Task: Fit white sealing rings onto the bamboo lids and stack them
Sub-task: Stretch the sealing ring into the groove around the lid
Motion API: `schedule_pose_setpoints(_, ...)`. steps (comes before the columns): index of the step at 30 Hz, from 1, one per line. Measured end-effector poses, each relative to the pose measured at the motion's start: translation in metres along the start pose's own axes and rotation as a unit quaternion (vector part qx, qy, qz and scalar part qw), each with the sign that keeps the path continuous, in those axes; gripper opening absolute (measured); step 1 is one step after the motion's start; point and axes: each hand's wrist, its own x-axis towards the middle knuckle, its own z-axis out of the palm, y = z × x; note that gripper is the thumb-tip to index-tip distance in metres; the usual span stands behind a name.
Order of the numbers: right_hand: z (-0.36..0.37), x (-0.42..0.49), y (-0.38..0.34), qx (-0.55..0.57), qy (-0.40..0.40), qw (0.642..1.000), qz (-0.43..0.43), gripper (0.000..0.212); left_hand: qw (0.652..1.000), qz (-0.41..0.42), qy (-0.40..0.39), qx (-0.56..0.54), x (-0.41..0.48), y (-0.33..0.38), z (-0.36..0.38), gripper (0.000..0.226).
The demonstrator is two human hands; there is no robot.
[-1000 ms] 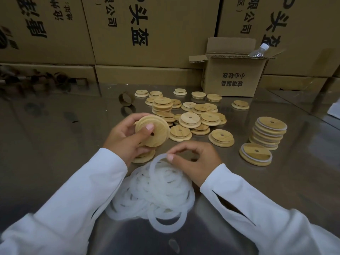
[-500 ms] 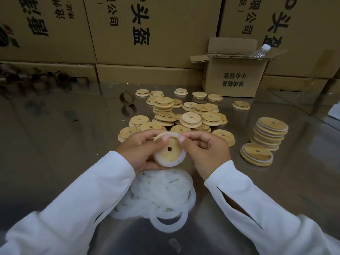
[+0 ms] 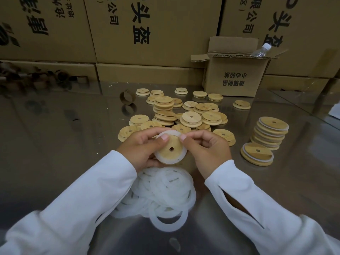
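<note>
Bamboo lid (image 3: 172,144) (a round disc with a small centre hole, so no long axis) held above the steel table (image 3: 55,144), its flat face tilted up toward the camera. A white sealing ring (image 3: 165,161) lies round its lower rim, the upper arc lifted under both thumbs. Left hand (image 3: 139,150) grips the lid's left edge; right hand (image 3: 207,151) pinches the ring at top right. Just below lies the pile of loose rings (image 3: 165,190); just beyond, the heap of bare lids (image 3: 189,116). Bare table spreads leftward; the stack of ringed lids (image 3: 270,135) stands well apart at right; cartons (image 3: 147,34) wall the far edge
</note>
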Motion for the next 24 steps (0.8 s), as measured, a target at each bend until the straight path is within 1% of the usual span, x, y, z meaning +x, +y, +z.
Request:
schedule_pose_setpoints(6, -0.0047, 0.0021, -0.0062, 0.005, 0.000, 1.000, 0.005, 0.017, 0.998, 0.055, 0.005, 0.006, -0.0010, 0.0012, 0.0016, 0.030)
schedule_pose_setpoints(11, -0.0054, 0.0030, -0.0078, -0.004, 0.005, 1.000, -0.016, 0.015, 0.996, 0.085, 0.009, 0.011, -0.0021, 0.0017, 0.0031, 0.033)
schedule_pose_setpoints(15, -0.0061, 0.0034, -0.0088, -0.016, -0.001, 0.999, -0.049, 0.015, 0.996, 0.090, 0.013, 0.003, -0.0021, 0.0032, 0.0039, 0.031)
schedule_pose_setpoints(19, -0.0064, 0.0036, -0.0089, -0.017, -0.012, 0.997, -0.070, 0.015, 0.997, 0.076, 0.015, -0.006, -0.0013, 0.0028, 0.0029, 0.032)
schedule_pose_setpoints(24, -0.0030, 0.0010, -0.0038, 0.001, -0.005, 0.998, -0.055, 0.014, 0.996, 0.072, 0.048, -0.031, -0.0004, 0.0032, 0.0026, 0.032)
